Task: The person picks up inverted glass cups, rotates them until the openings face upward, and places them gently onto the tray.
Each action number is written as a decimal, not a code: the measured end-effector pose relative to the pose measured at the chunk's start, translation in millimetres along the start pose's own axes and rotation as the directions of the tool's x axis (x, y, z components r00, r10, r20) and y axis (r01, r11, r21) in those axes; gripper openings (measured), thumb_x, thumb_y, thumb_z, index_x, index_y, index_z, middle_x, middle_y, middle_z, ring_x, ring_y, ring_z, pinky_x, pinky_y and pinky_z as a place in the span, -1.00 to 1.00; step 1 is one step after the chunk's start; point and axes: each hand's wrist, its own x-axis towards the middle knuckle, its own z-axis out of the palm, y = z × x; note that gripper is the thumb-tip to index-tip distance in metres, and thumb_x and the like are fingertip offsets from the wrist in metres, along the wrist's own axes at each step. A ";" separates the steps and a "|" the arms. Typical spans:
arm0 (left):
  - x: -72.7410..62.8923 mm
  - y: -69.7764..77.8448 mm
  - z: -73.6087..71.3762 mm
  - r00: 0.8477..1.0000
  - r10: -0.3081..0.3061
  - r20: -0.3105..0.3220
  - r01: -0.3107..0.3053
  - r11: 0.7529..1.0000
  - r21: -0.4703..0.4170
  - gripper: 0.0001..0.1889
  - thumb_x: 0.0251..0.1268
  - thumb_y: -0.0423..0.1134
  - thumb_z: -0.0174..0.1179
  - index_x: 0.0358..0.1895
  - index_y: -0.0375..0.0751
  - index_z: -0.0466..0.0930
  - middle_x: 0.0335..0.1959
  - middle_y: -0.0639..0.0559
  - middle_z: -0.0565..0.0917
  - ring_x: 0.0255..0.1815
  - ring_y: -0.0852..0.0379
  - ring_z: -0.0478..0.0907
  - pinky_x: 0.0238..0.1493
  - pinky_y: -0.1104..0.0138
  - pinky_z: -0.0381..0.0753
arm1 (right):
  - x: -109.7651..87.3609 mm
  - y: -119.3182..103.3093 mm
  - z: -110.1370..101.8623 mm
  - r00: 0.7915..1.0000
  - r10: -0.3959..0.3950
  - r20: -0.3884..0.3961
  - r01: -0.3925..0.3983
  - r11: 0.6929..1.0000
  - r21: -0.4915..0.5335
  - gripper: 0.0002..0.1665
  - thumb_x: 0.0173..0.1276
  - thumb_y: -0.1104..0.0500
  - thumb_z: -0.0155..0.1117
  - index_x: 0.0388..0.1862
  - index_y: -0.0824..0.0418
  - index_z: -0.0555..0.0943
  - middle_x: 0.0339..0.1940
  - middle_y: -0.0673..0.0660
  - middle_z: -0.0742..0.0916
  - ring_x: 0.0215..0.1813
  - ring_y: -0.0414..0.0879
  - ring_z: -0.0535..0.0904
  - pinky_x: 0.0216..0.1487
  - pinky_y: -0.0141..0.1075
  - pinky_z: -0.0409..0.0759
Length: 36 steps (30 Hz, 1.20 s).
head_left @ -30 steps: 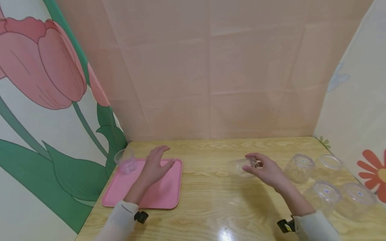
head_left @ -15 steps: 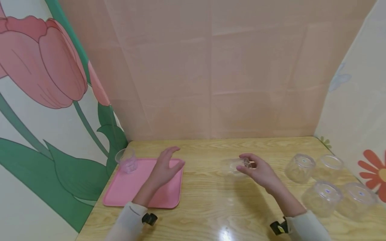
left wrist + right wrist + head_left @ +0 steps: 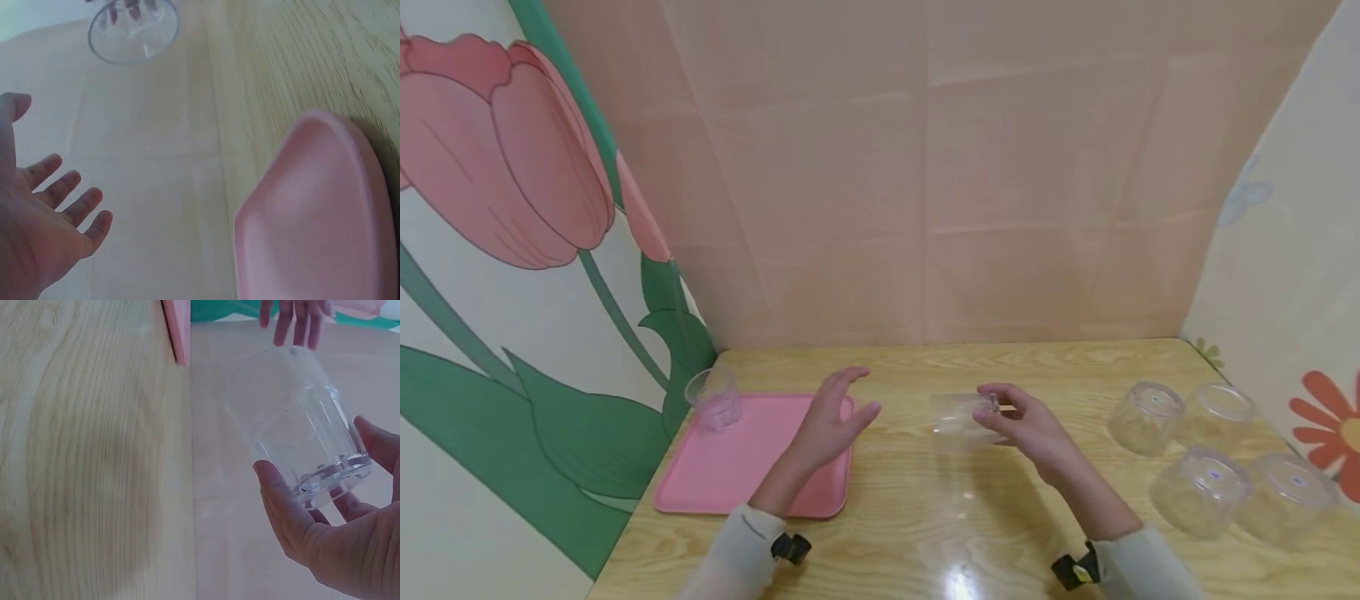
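My right hand point(image 3: 1026, 425) grips a clear glass point(image 3: 958, 421) around its base, the glass lying sideways in the air with its mouth toward the left hand. In the right wrist view, thumb and fingers wrap the thick bottom of that glass point(image 3: 300, 431). My left hand point(image 3: 831, 425) hovers over the right edge of the pink tray point(image 3: 745, 454), fingers spread and holding nothing. From the left wrist, the glass rim point(image 3: 134, 59) shows a short way ahead of the open left palm point(image 3: 47, 231). Another clear glass point(image 3: 718, 404) stands upright at the tray's back left corner.
On the right side of the wooden table point(image 3: 910, 533) stand several upside-down clear glasses, among them a back one point(image 3: 1146, 417) and a front one point(image 3: 1202, 492). A pink backdrop point(image 3: 917, 183) rises behind the table, with flower-printed panels at both sides.
My right hand has carried the glass leftward toward the middle. The left hand has moved right, from over the tray toward the glass. The other glasses and the tray stay put.
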 end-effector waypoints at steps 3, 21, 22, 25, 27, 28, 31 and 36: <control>1.3 4.1 3.8 1.000 0.031 -0.006 -0.031 0.999 -0.022 -0.39 0.39 0.04 0.27 0.45 0.01 0.38 0.47 -0.04 0.39 0.48 -0.11 0.31 0.43 -0.15 0.30 | 0.8 -0.6 4.8 1.000 -0.002 -0.003 0.002 1.000 0.018 -0.27 0.40 -0.02 0.38 0.43 0.24 0.40 0.35 0.32 0.42 0.21 0.16 0.55 0.08 -0.05 0.68; 5.5 13.3 21.9 0.987 0.159 0.011 -0.156 0.980 -0.123 -0.40 0.42 0.05 0.24 0.44 -0.03 0.38 0.44 -0.02 0.42 0.43 -0.05 0.36 0.35 -0.05 0.44 | 1.6 -4.5 23.2 0.999 0.015 0.044 -0.022 0.985 0.173 -0.27 0.45 0.01 0.33 0.47 0.26 0.35 0.34 0.30 0.40 0.17 0.09 0.56 0.09 -0.14 0.68; 5.4 13.4 22.9 0.987 0.161 0.012 -0.158 0.979 -0.126 -0.40 0.42 0.06 0.23 0.44 -0.03 0.38 0.44 -0.01 0.42 0.42 -0.05 0.36 0.34 -0.05 0.45 | 1.5 -4.9 24.0 0.999 0.014 0.046 -0.022 0.982 0.190 -0.27 0.46 0.02 0.33 0.47 0.27 0.34 0.32 0.30 0.41 0.16 0.09 0.57 0.08 -0.16 0.68; 5.0 14.7 25.4 0.987 0.163 0.017 -0.159 0.978 -0.135 -0.39 0.41 0.07 0.23 0.45 -0.01 0.37 0.43 0.00 0.42 0.42 -0.06 0.36 0.34 -0.05 0.46 | 1.5 -6.5 27.0 0.999 0.010 0.048 -0.021 0.969 0.244 -0.28 0.47 0.07 0.31 0.47 0.32 0.32 0.24 0.30 0.45 0.11 0.09 0.60 0.03 -0.20 0.70; 5.0 16.4 26.5 0.987 0.161 0.019 -0.157 0.978 -0.140 -0.39 0.40 0.05 0.24 0.44 -0.02 0.37 0.43 -0.01 0.42 0.41 -0.10 0.36 0.33 -0.05 0.47 | 1.6 -7.9 29.0 0.999 0.009 0.047 -0.021 0.963 0.269 -0.29 0.48 0.10 0.31 0.46 0.35 0.31 0.21 0.29 0.46 0.07 0.07 0.62 0.01 -0.22 0.71; 5.0 17.1 27.2 0.987 0.162 0.020 -0.158 0.977 -0.144 -0.39 0.40 0.03 0.24 0.44 -0.03 0.37 0.43 -0.02 0.42 0.41 -0.12 0.36 0.33 -0.05 0.48 | 1.7 -8.6 30.1 0.999 0.010 0.046 -0.022 0.960 0.279 -0.30 0.48 0.11 0.31 0.46 0.36 0.31 0.21 0.29 0.46 0.05 0.04 0.62 0.00 -0.23 0.71; 5.4 19.1 28.7 0.987 0.159 0.025 -0.153 0.976 -0.156 -0.40 0.40 0.01 0.25 0.44 -0.03 0.37 0.44 -0.03 0.41 0.42 -0.16 0.36 0.33 -0.04 0.49 | 1.7 -10.8 32.7 0.999 0.009 0.042 -0.021 0.956 0.292 -0.31 0.48 0.12 0.30 0.45 0.36 0.32 0.20 0.28 0.46 0.00 0.00 0.63 0.00 -0.24 0.71; 5.6 20.9 31.1 0.990 0.132 0.042 -0.123 0.978 -0.171 -0.39 0.40 0.04 0.26 0.45 0.07 0.35 0.47 0.05 0.38 0.45 -0.05 0.34 0.34 0.01 0.48 | 1.5 -13.6 35.9 0.999 0.010 0.041 -0.022 0.950 0.313 -0.35 0.50 0.13 0.27 0.44 0.35 0.34 0.21 0.28 0.45 -0.01 -0.01 0.61 0.00 -0.23 0.71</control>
